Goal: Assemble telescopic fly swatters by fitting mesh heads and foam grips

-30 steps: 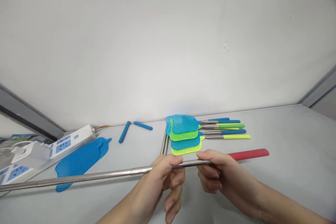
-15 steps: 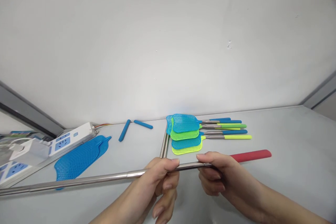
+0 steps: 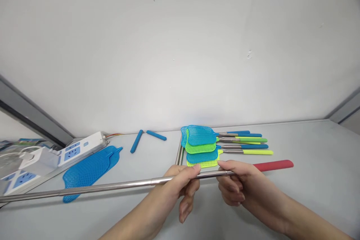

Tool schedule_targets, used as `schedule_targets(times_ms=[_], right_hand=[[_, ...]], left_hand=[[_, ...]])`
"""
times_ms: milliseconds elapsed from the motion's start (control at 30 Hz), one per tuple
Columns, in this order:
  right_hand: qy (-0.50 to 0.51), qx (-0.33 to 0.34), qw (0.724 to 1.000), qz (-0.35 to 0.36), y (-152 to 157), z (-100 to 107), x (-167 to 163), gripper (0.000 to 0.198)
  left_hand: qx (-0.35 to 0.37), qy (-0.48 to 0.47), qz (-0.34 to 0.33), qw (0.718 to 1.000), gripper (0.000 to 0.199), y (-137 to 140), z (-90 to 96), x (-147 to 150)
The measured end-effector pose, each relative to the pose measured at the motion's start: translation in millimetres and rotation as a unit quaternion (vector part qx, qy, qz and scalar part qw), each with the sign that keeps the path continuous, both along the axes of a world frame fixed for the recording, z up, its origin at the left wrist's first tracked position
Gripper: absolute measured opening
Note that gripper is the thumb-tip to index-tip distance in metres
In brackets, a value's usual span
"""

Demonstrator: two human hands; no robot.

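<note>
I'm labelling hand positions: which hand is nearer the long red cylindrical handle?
Right. The right hand pinches the silver metal rod, with the long red cylindrical handle showing just past it. The left hand holds the rod farther from the handle, left of the right hand.

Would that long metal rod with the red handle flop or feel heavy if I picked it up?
Probably stiff: the rod runs straight well past the left hand. It may feel light, being slender. Pushed endwise, it might slide shorter, since stepped joints show along it.
</note>
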State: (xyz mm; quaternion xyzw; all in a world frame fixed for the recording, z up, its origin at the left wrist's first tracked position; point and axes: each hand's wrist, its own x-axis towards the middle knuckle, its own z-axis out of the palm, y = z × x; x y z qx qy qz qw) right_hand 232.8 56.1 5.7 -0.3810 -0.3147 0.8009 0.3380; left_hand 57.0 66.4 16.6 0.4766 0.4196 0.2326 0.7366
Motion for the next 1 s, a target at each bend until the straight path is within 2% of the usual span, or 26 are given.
schedule_targets(times_ms=[100, 200, 300, 367, 467, 600, 700, 767, 1000], right_hand=[[0.006, 0.031, 0.999, -0.027, 2.7, -4.8, 4.3, 0.044], [0.051, 0.039, 0.996, -0.063, 5.8, -10.5, 9.4, 0.042], [0.057, 0.013, 0.997, -0.046, 7.2, -13.1, 10.2, 0.041], [0.01, 0.013, 0.999, -0.037, 6.5, -11.9, 7.9, 0.04], [-0.061, 0.054, 0.995, -0.049, 3.9, -7.0, 2.7, 0.026], [-0.017, 0.093, 0.995, 0.008, -1.2, -3.6, -3.4, 0.017], [0.032, 0.077, 0.997, 0.005, -5.8, -7.0, -7.1, 0.009], [0.052, 0.065, 0.996, -0.004, -7.7, -9.9, -8.8, 0.007], [0.007, 0.063, 0.996, -0.059, -5.6, -12.5, -7.9, 0.013]], left_hand=[[0.052, 0.019, 0.005, 0.998, 0.041, 1.5, 1.0, -2.8], [0.088, 0.027, 0.049, 0.995, 0.038, 2.6, 0.7, -8.6], [0.116, 0.053, 0.118, 0.985, 0.028, 3.5, -1.9, -13.5], [0.116, 0.058, 0.134, 0.982, 0.024, 3.9, -4.0, -14.6], [0.108, 0.047, 0.12, 0.986, 0.025, 3.9, -6.0, -12.6], [0.121, 0.05, 0.09, 0.987, 0.028, 3.0, -7.1, -2.6], [0.104, 0.054, 0.05, 0.992, 0.027, 2.1, -9.9, 8.1], [0.096, 0.043, 0.057, 0.993, 0.026, 1.4, -12.6, 13.7], [0.081, 0.036, 0.086, 0.992, 0.027, 1.3, -9.8, 11.0]])
